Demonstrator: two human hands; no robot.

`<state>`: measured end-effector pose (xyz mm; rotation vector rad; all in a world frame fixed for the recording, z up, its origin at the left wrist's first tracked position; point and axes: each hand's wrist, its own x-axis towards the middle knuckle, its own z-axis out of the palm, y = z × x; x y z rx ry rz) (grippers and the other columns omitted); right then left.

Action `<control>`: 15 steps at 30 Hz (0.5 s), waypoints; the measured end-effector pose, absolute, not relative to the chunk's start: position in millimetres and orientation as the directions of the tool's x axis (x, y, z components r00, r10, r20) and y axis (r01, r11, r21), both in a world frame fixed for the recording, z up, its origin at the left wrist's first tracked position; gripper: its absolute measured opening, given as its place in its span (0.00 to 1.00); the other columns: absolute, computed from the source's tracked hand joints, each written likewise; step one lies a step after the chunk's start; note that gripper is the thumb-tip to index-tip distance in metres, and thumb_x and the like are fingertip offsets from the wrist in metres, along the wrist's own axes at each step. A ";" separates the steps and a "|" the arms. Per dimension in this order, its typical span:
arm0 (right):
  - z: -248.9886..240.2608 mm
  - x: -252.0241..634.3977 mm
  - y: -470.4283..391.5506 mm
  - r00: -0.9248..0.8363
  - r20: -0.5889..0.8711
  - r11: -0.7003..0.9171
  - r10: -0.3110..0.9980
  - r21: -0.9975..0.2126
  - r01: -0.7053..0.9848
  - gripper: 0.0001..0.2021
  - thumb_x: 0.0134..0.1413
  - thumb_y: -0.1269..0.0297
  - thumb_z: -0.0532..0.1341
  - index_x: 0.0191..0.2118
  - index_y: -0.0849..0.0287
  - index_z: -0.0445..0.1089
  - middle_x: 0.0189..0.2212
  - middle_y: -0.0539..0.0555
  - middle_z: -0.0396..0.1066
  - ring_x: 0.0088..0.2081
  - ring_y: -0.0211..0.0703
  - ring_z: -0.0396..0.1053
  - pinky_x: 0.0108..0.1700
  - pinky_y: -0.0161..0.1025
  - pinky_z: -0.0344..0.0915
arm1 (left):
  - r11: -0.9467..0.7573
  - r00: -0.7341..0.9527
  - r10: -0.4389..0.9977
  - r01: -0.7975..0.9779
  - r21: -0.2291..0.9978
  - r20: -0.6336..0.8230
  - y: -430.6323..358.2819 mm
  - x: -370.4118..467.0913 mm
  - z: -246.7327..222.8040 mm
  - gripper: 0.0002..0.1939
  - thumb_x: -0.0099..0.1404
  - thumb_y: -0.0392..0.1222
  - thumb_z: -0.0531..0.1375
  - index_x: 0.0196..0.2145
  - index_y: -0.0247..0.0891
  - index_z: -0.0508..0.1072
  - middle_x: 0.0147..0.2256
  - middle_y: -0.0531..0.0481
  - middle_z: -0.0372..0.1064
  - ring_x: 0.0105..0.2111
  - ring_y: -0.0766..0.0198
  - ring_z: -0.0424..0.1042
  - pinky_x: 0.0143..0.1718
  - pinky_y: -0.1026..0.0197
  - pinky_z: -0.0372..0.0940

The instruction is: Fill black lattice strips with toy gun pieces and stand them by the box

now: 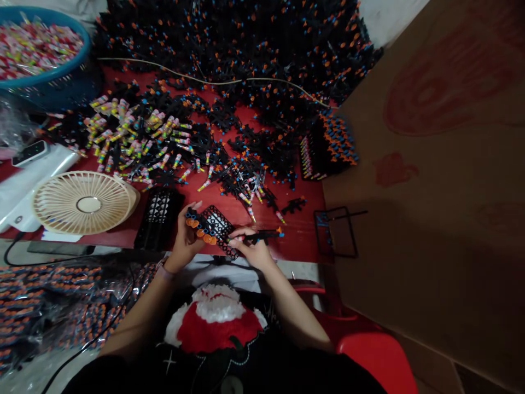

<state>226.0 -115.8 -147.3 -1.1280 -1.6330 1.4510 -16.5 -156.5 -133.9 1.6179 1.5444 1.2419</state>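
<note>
Near the front edge of the red table, my left hand [186,239] is wrapped round a black lattice rack [219,221], tilted, with several black pieces with orange and blue ends [200,227] in its left part. My right hand [252,249] pinches a black toy gun [264,235] whose orange and blue end points right. The gun's other end is at the rack's right side, partly covered by my fingers. Beyond both hands lie loose black toy guns, some with pink and yellow tubes [205,186].
A cream fan [88,203] and a black rack [158,219] are left of my hands. A blue basket [77,68] stands at the back left. A filled rack [328,145] and an empty black frame [336,232] are by the large cardboard [430,219] on the right.
</note>
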 end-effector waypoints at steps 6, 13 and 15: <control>-140.0 214.7 -123.2 -0.428 -0.074 0.028 0.901 -0.973 0.227 0.10 0.63 0.54 0.74 0.46 0.51 0.86 0.46 0.55 0.87 0.50 0.53 0.83 0.60 0.51 0.78 | -0.349 -0.065 0.815 0.737 0.578 0.575 -175.0 -13.9 -73.6 0.39 0.74 0.45 0.59 0.78 0.58 0.51 0.79 0.43 0.48 0.79 0.42 0.53 0.76 0.31 0.57; -150.6 185.7 -122.7 -0.395 0.060 0.163 0.917 -0.959 0.233 0.07 0.63 0.57 0.76 0.42 0.53 0.85 0.43 0.56 0.87 0.47 0.55 0.84 0.57 0.50 0.79 | -0.558 0.422 0.812 0.764 0.325 0.403 -163.2 -32.2 -39.5 0.25 0.77 0.34 0.58 0.67 0.51 0.73 0.63 0.50 0.78 0.73 0.53 0.66 0.82 0.36 0.38; -153.6 183.1 -122.9 -0.406 0.068 0.205 0.911 -0.930 0.304 0.08 0.64 0.56 0.76 0.42 0.53 0.84 0.43 0.57 0.86 0.46 0.56 0.84 0.54 0.50 0.79 | -0.562 0.422 0.806 0.766 0.313 0.415 -157.9 -34.0 -37.4 0.21 0.76 0.34 0.60 0.62 0.53 0.76 0.56 0.52 0.82 0.66 0.54 0.73 0.82 0.35 0.40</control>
